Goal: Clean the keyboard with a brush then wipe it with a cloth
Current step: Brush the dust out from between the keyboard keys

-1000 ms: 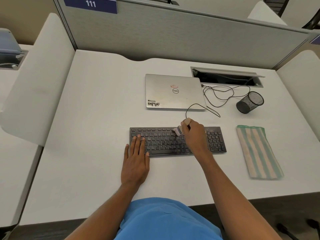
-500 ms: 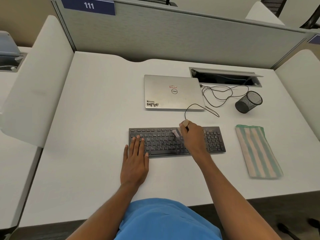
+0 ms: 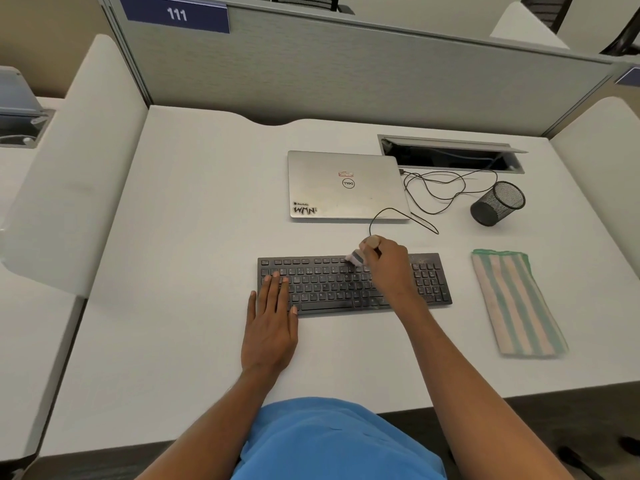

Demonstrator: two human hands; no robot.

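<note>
Two hands in play, both mid-frame on the kbd [image 3: 322, 289]. L hand [image 3: 270, 327] lies flat, fingers straight and together, palm on the desk [image 3: 190, 237], fingertips resting on the lower-left keys; it holds nothing. R hand [image 3: 389, 265] is curled round a small brush [image 3: 356, 258]: wooden handle end pokes out above the knuckles, pale bristles down on the top key rows, approx mid kbd. Bristles are blurred, so we can't tell which key. R wrist crosses the keys just left of the numpad. Kbd is black and flat on the desk, centre of frame.

Cloth [image 3: 516, 303], green/pink stripes, lies folded flat at right of frame, beside the kbd but apart from it, no hand on it.

Above the kbd we see a closed silver laptop [image 3: 346, 185] w/ stickers on the lid. Thin black cable [image 3: 433, 188] loops on the desk btw laptop and black mesh cup [image 3: 497, 204]. Open cable hatch [image 3: 450, 157] sits upper right. Grey partition [image 3: 346, 71] spans the top, w/ a blue "111" tag [image 3: 176, 14] upper left.
</note>
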